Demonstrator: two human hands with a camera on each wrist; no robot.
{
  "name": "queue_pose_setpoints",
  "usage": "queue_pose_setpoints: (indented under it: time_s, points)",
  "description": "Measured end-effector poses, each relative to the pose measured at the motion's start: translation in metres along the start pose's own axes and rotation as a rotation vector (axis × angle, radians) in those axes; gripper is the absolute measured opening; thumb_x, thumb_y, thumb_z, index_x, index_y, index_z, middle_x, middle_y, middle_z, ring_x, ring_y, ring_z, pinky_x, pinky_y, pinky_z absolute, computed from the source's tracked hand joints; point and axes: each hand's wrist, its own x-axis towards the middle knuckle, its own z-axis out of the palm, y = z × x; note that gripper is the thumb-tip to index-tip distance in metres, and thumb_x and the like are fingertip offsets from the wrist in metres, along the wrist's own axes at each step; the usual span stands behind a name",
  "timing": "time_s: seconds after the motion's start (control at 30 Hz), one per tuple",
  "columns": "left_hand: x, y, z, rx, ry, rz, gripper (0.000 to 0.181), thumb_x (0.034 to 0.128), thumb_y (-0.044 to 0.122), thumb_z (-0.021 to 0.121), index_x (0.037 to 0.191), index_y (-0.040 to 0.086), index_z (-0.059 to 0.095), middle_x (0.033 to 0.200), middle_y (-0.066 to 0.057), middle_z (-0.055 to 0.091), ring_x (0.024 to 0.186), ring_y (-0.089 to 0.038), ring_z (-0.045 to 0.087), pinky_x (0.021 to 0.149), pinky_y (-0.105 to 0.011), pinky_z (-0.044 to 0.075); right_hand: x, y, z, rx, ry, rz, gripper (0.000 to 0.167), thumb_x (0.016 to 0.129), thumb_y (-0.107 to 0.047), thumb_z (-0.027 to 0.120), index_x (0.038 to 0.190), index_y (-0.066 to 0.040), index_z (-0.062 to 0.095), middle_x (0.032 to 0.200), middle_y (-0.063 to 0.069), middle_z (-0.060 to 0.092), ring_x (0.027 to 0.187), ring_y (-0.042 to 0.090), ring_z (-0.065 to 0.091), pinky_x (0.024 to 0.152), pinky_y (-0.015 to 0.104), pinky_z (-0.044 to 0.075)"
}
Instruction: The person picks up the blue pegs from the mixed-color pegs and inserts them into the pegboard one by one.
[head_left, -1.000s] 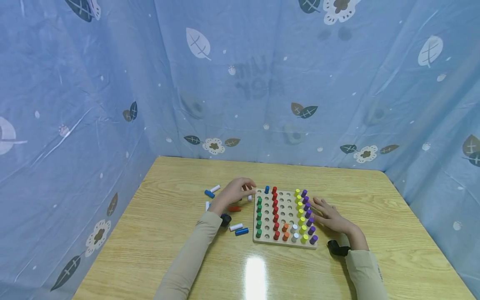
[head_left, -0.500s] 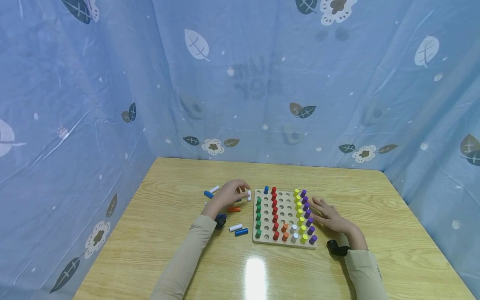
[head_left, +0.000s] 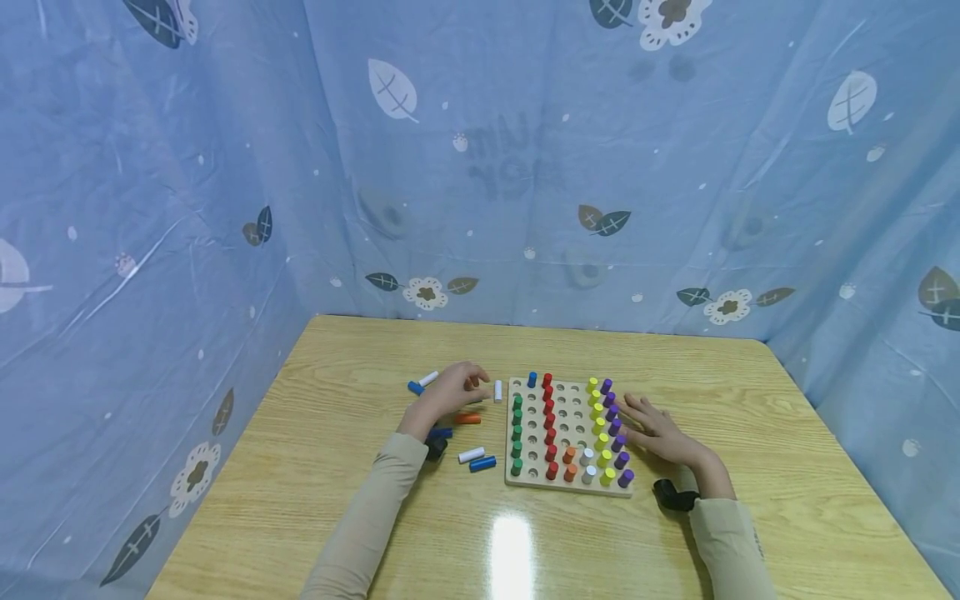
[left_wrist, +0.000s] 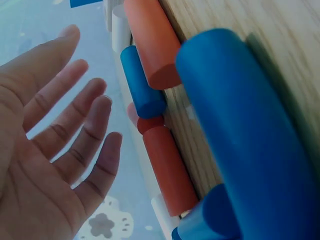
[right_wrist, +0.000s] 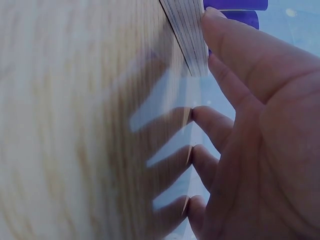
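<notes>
Pegs (head_left: 550,422) of several colours stand upright in a pale wooden board (head_left: 571,422) on the table (head_left: 375,517). In the leftmost column five green pegs (head_left: 517,433) fill the nearer holes, with vacant space at the far end. Next to them one blue peg (head_left: 532,380) stands at the far edge, and vacant holes (head_left: 532,424) run from it toward the person. A full column of seven red pegs (head_left: 551,437) follows. Two orange pegs (head_left: 570,472) and two white pegs (head_left: 589,475) occupy the near ends of the next two columns, vacant holes beyond them. Seven yellow pegs (head_left: 598,426) and seven purple pegs (head_left: 615,427) complete the right side.

The left hand (head_left: 450,392) hovers left of the board, its slightly bent fingers apart and holding nothing. A loose white peg (head_left: 498,391) lies between its fingertips and the board. Other loose pegs lie around the hand, among them an orange one (head_left: 468,419) and a blue one (head_left: 483,464).

The right hand (head_left: 660,433) rests beside the purple column, fingers spread and grasping nothing; its thumb (right_wrist: 235,37) appears to touch the board's side, while other fingertips rest on the tabletop.
</notes>
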Motion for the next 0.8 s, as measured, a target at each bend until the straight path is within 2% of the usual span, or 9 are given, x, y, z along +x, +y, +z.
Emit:
queue_pose_setpoints:
  time_s: [0.17,0.33,0.53,0.8]
  points:
    - [-0.0044,-0.0017,-0.0023,0.001,0.007,-0.022,0.027,0.0884,0.023,0.064,0.111,0.007,0.064,0.101,-0.006,0.060,0.091,-0.021,0.056,0.079,-0.036,0.048,-0.0001,0.0002,0.0002,-0.008,0.003,-0.005,0.056,0.096,-0.022,0.049,0.142,0.003,0.029,0.147,0.034,0.009,0.132,0.056,-0.004,0.097,0.072,-0.009]
    - [-0.0068,-0.0035,-0.0028,0.041,0.008,-0.030,0.024,0.0874,0.019,0.065,0.108,0.006,0.065,0.095,-0.006,0.059,0.085,-0.019,0.054,0.076,-0.035,0.047,-0.0002,0.0000,-0.0003,0.007,-0.003,-0.006,0.056,0.097,-0.023,0.048,0.143,0.003,0.028,0.147,0.034,0.009,0.132,0.056,-0.005,0.097,0.071,-0.010]
    - [-0.0056,-0.0076,0.0008,0.117,-0.002,-0.046,0.024,0.0869,0.019,0.066,0.109,0.008,0.066,0.093,-0.003,0.059,0.081,-0.015,0.053,0.074,-0.031,0.047,0.0001,-0.0008,-0.0003,0.012,-0.014,0.009,0.056,0.097,-0.022,0.047,0.144,0.002,0.027,0.148,0.032,0.008,0.133,0.055,-0.006,0.098,0.071,-0.011]
    - [-0.0051,-0.0094,0.0053,0.227,0.013,-0.038,0.019,0.0852,0.020,0.068,0.103,0.014,0.069,0.085,0.001,0.060,0.073,-0.012,0.052,0.066,-0.027,0.046,-0.0003,-0.0012,-0.0001,0.003,-0.005,-0.013,0.055,0.096,-0.020,0.049,0.142,0.003,0.030,0.147,0.034,0.009,0.131,0.057,-0.005,0.097,0.072,-0.011]
